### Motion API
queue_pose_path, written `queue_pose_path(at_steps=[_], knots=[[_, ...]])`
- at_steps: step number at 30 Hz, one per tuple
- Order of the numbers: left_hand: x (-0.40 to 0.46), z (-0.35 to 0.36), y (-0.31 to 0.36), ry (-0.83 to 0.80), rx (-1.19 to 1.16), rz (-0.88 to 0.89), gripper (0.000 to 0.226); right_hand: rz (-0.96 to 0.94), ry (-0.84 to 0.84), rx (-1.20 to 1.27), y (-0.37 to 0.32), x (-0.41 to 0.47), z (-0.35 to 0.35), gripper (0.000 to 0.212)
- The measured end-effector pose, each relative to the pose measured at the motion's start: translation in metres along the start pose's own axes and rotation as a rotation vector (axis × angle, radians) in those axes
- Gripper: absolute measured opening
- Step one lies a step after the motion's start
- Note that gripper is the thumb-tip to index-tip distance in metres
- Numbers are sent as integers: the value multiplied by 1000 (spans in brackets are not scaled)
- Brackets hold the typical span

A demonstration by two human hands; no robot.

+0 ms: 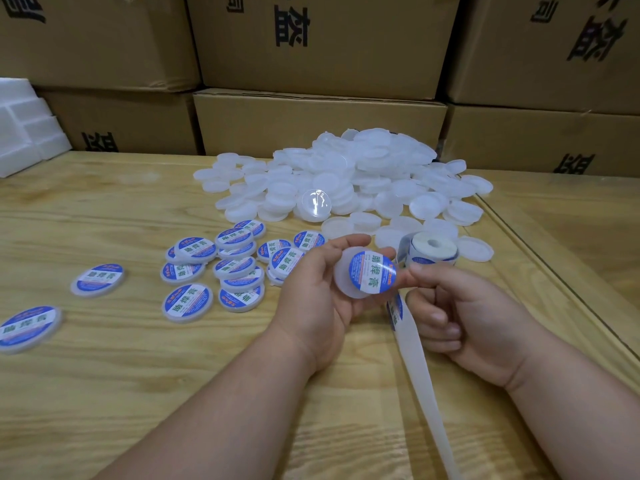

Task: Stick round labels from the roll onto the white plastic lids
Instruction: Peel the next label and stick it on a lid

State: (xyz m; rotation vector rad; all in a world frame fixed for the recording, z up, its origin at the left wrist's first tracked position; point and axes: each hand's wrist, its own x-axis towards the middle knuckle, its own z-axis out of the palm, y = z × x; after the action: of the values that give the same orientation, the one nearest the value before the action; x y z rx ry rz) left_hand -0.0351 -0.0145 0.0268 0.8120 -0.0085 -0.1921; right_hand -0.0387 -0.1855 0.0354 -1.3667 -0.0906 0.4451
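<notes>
— Two hands up over the table. I see the left hand, palm up, fingers curled round a white lid.
— And the right?
— My read: right hand fisted, thumb pressing the round label onto that lid. Label roll stands just behind, backing strip trailing.
</notes>
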Motion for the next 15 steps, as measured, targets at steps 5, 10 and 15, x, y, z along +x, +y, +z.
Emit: queue_pose_path(at_steps=[5,10,15], knots=[[1,-1,-1,-29,-5,-4,32,6,-27,-13,0,0,0,37],[2,-2,-2,-40,-7,-4,30,-4,-22,-31,0,0,0,37],[3,-2,-3,-43,30,10,29,-10,-31,-39,-1,-1,1,31]])
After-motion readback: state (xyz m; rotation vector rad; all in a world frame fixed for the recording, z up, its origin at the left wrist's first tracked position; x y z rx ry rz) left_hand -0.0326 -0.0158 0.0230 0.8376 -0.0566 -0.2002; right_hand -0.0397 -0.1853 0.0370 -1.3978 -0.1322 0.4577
